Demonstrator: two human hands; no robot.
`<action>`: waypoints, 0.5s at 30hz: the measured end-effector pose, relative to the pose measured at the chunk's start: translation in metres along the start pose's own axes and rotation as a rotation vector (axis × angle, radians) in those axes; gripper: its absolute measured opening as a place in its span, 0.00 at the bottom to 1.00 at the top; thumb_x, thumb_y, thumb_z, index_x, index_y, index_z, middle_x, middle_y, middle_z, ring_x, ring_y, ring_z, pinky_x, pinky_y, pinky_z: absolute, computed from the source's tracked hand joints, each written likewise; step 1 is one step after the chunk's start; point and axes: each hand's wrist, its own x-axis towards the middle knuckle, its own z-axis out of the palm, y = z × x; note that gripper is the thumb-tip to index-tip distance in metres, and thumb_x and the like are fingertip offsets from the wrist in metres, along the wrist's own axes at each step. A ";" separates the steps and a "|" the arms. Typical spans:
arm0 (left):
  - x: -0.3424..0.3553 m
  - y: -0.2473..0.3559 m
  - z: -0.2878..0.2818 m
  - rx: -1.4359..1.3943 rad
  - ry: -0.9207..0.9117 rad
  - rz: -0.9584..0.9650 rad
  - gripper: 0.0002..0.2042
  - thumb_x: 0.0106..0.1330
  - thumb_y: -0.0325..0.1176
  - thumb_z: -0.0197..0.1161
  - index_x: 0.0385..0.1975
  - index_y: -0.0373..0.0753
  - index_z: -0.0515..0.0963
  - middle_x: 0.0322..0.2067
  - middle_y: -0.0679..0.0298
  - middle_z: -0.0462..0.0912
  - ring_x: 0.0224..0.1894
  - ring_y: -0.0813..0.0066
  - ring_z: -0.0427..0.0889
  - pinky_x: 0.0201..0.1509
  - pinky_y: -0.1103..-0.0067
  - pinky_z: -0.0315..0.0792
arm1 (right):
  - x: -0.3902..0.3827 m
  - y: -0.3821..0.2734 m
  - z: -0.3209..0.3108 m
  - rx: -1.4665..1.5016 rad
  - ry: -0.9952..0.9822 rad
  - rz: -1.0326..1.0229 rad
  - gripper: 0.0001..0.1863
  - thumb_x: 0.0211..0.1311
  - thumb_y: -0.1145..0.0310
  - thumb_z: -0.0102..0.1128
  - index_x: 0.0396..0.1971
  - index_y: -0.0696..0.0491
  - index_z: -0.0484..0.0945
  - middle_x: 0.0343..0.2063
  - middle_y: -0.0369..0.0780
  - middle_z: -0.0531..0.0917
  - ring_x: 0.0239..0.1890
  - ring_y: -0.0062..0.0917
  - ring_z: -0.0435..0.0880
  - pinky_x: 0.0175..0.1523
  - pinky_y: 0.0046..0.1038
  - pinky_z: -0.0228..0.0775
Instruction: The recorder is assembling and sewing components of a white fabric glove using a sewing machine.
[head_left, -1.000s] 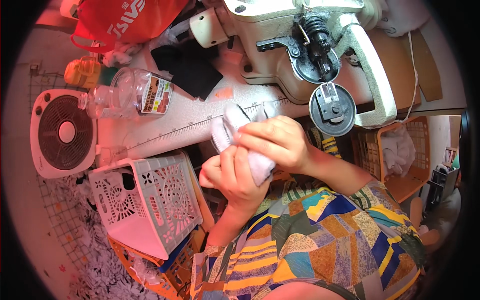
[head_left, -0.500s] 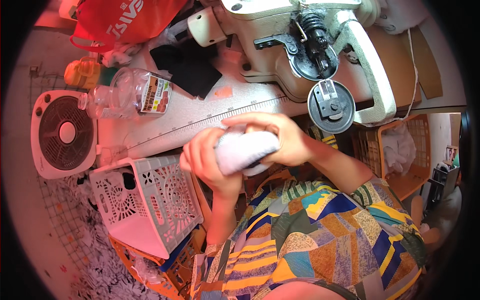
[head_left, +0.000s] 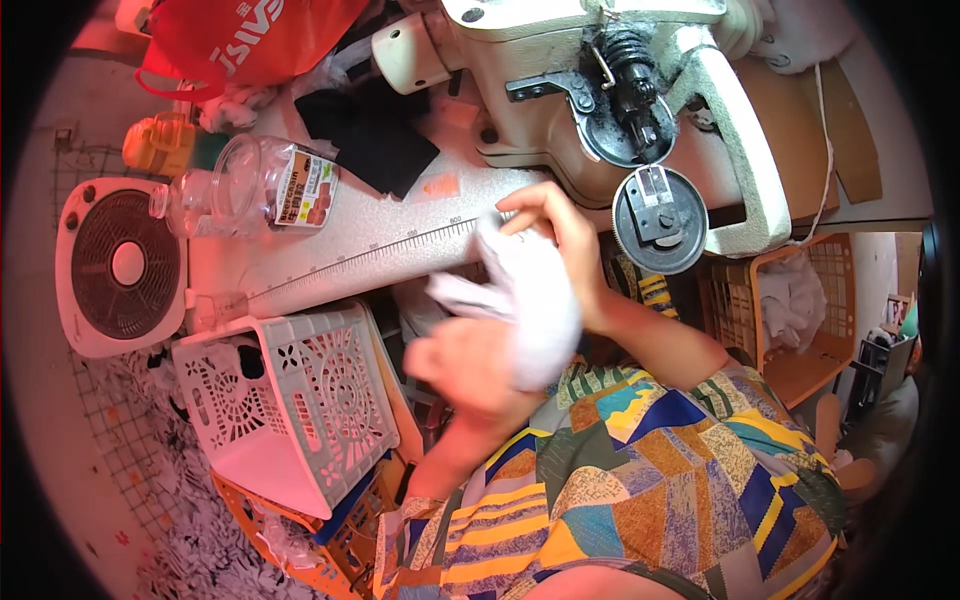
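Observation:
A soft white cloth piece (head_left: 535, 300) hangs between my two hands in front of the table edge, bent into a curve with a loose strip sticking out leftward. At its upper end, my right hand (head_left: 562, 235) pinches the cloth between bent fingers and thumb. My left hand (head_left: 470, 365), smeared by motion, is closed around the lower part, close to my patterned apron. The white sewing machine (head_left: 560, 130) with its round dark disc (head_left: 660, 220) stands just beyond my right hand.
A ruler strip (head_left: 400, 243) runs along the table. To the left are a box fan (head_left: 125, 265), a clear plastic jar (head_left: 245, 185), black cloth (head_left: 375, 145) and a red bag (head_left: 255, 45). A white basket (head_left: 340, 400) stands low left, an orange crate (head_left: 840, 300) at right.
My hands have moved apart: the right one up, the left one down and toward me. The cloth, bundled between them before, is now drawn out longer.

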 end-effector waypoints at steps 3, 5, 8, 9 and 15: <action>-0.007 -0.002 0.011 0.088 0.012 0.089 0.13 0.44 0.36 0.62 0.28 0.37 0.76 0.27 0.64 0.76 0.35 0.67 0.74 0.45 0.69 0.53 | 0.001 0.004 -0.003 -0.505 0.046 -0.432 0.17 0.41 0.78 0.64 0.36 0.55 0.77 0.35 0.41 0.76 0.34 0.31 0.76 0.41 0.28 0.68; 0.001 -0.014 0.009 0.163 0.043 0.019 0.14 0.44 0.37 0.62 0.29 0.36 0.76 0.27 0.65 0.77 0.34 0.67 0.74 0.44 0.69 0.53 | 0.006 -0.010 -0.014 -0.639 -0.045 -0.627 0.17 0.41 0.76 0.64 0.37 0.54 0.78 0.37 0.41 0.76 0.36 0.32 0.77 0.42 0.30 0.69; 0.007 -0.017 0.005 0.103 0.006 0.010 0.16 0.46 0.40 0.62 0.31 0.36 0.77 0.29 0.64 0.77 0.34 0.67 0.74 0.45 0.69 0.53 | -0.003 -0.017 -0.016 -0.565 -0.191 -0.677 0.19 0.42 0.73 0.63 0.40 0.56 0.79 0.43 0.43 0.79 0.40 0.33 0.80 0.43 0.32 0.69; 0.008 -0.016 0.003 0.073 -0.003 0.030 0.16 0.46 0.40 0.62 0.31 0.35 0.77 0.29 0.64 0.78 0.34 0.66 0.74 0.45 0.69 0.53 | -0.005 -0.019 -0.017 -0.571 -0.205 -0.701 0.19 0.43 0.73 0.62 0.40 0.57 0.79 0.44 0.44 0.80 0.41 0.33 0.80 0.44 0.32 0.69; 0.005 0.004 0.007 -0.102 -0.008 0.108 0.17 0.41 0.33 0.65 0.32 0.32 0.73 0.25 0.60 0.75 0.29 0.61 0.73 0.38 0.69 0.54 | 0.004 -0.009 -0.014 -0.534 -0.096 -0.690 0.12 0.42 0.73 0.64 0.31 0.57 0.80 0.35 0.41 0.83 0.33 0.31 0.83 0.32 0.28 0.71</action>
